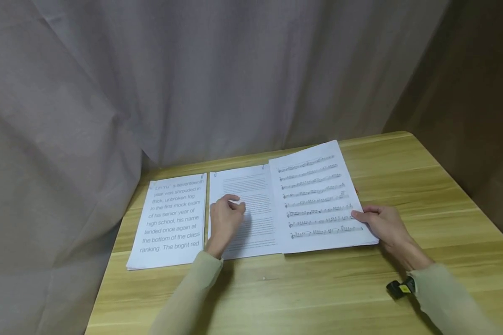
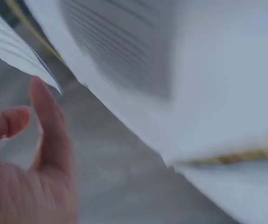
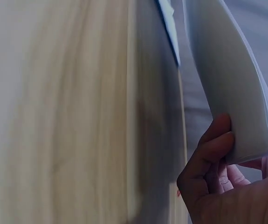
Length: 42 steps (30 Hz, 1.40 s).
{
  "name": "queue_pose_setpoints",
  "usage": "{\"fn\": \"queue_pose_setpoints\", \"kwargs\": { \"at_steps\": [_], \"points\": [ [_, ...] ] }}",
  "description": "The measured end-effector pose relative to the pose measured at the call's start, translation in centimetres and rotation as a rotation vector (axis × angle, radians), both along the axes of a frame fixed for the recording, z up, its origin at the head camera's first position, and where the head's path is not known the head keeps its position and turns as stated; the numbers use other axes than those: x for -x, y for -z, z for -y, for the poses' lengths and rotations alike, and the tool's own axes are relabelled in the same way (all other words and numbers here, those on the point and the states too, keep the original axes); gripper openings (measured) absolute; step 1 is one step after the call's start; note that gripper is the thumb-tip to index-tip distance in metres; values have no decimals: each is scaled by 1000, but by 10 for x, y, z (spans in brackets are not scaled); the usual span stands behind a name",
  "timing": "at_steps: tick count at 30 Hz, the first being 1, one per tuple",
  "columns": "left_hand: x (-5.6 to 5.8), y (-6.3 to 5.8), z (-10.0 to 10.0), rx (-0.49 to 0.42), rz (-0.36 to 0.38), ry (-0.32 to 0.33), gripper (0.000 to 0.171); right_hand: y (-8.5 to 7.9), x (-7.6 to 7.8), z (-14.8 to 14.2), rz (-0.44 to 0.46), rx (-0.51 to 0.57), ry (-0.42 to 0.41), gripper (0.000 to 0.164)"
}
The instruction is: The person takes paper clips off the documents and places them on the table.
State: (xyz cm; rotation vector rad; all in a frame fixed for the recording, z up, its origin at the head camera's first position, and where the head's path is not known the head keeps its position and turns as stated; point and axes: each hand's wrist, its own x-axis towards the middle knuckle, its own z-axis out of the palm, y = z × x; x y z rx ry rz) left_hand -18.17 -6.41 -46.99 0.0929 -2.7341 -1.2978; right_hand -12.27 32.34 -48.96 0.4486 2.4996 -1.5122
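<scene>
My right hand (image 1: 387, 230) grips the lower right edge of a stack of sheet music (image 1: 318, 207), thumb on top. In the right wrist view, the fingers lie against the underside of the stack (image 3: 238, 93), which is lifted and bowed off the table. Its left edge overlaps a stack of small-print pages (image 1: 257, 223) lying in the middle. Over those pages hovers my left hand (image 1: 227, 218), fingers bent loosely. In the left wrist view, thumb and index finger of that hand (image 2: 45, 172) stand apart with nothing between them.
A large-print text stack (image 1: 167, 225) lies at the left. Paper clips (image 1: 215, 175) sit on the stacks' top edges. The wooden table (image 1: 302, 293) backs onto a grey curtain (image 1: 218, 83). A small black device (image 1: 396, 289) hangs beside the right wrist.
</scene>
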Motion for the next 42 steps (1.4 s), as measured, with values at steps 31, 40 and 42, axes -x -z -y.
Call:
{"fn": "queue_pose_setpoints", "kwargs": {
  "at_steps": [31,40,42],
  "points": [
    [33,19,64,427,326,-119,64,7,26,7,-83,-283,-35,45],
    [59,55,85,365,229,-129,24,4,29,8,-66,-343,-74,42],
    [59,54,86,343,218,-143,24,5,29,7,-74,-364,-89,38]
  ]
}}
